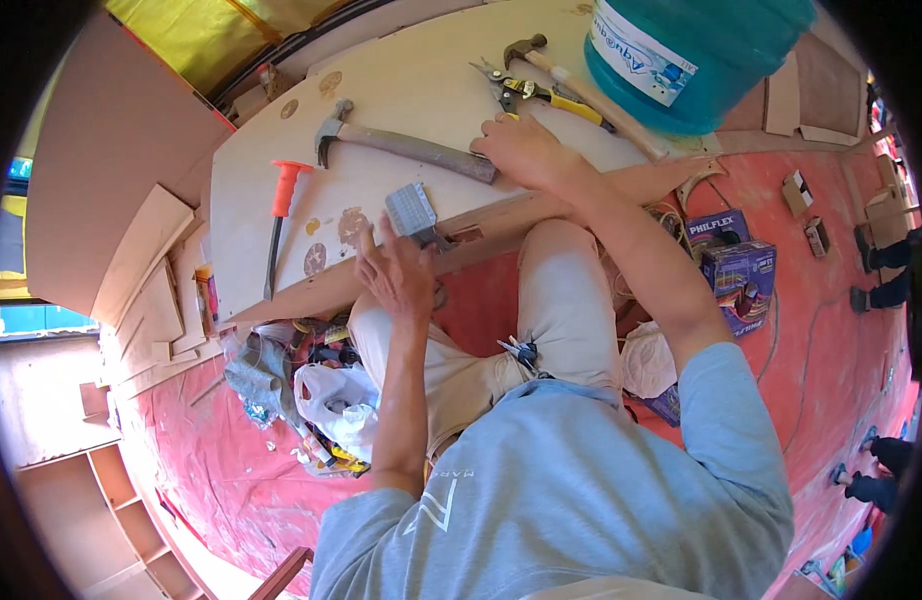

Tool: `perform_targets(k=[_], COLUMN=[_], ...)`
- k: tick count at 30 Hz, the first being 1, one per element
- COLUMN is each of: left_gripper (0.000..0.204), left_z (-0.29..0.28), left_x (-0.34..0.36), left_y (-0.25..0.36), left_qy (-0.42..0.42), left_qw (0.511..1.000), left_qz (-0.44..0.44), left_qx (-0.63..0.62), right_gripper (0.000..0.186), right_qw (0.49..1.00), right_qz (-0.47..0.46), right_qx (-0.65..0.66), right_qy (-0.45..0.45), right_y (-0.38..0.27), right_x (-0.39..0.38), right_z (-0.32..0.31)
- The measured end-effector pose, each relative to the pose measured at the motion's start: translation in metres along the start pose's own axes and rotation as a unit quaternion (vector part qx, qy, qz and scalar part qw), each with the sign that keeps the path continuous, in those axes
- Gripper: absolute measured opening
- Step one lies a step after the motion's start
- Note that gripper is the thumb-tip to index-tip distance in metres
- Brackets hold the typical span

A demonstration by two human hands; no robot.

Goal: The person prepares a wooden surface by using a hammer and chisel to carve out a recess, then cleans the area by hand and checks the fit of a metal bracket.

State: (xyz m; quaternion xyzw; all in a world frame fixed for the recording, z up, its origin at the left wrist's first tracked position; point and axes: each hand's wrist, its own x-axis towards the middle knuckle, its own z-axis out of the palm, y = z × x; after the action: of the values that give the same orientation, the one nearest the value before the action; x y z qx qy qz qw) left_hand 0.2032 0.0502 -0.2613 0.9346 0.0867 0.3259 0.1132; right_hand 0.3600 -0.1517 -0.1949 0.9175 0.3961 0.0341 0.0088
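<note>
My left hand (399, 275) has its fingers apart just below a grey slotted metal plate (409, 208) at the pale board's (256, 230) front edge. My right hand (521, 150) has curled fingers at the board's top, beside the handle end of a claw hammer (416, 142); what it holds is mostly hidden, with a bit of yellow showing. Just beyond it lie yellow-handled snips (571, 105) and a second wooden-handled hammer (611, 110). A chisel with an orange guarded grip (281, 200) lies to the left of the plate.
A blue water jug (681, 80) stands at back right. Wood offcuts (171, 310) lean at left. Plastic bags (336, 405) and purple boxes (736, 280) lie below on the red floor (811, 370). Other people's legs (886, 290) show at the right rim.
</note>
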Motion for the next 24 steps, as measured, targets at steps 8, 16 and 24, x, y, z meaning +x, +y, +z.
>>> perform_targets(k=[8,16,24], left_gripper=[0.082,0.079,0.085], left_z=[-0.008,-0.005,0.003], left_x=[0.031,0.032,0.043], left_y=[-0.015,-0.016,-0.017], left_qy=[-0.191,-0.209,-0.215], left_qw=[0.963,0.958,0.942], left_qz=[0.165,0.179,0.245], left_qx=[0.089,0.077,0.082], right_gripper=[0.031,0.041,0.026], right_qw=[0.986,0.902,0.461], right_qz=[0.046,0.137,0.233], right_qx=[0.152,0.331,0.855], right_qy=[-0.047,0.243,0.04], right_y=[0.006,-0.008,-0.161], right_x=[0.016,-0.009,-0.104], right_z=[-0.015,-0.006,0.127])
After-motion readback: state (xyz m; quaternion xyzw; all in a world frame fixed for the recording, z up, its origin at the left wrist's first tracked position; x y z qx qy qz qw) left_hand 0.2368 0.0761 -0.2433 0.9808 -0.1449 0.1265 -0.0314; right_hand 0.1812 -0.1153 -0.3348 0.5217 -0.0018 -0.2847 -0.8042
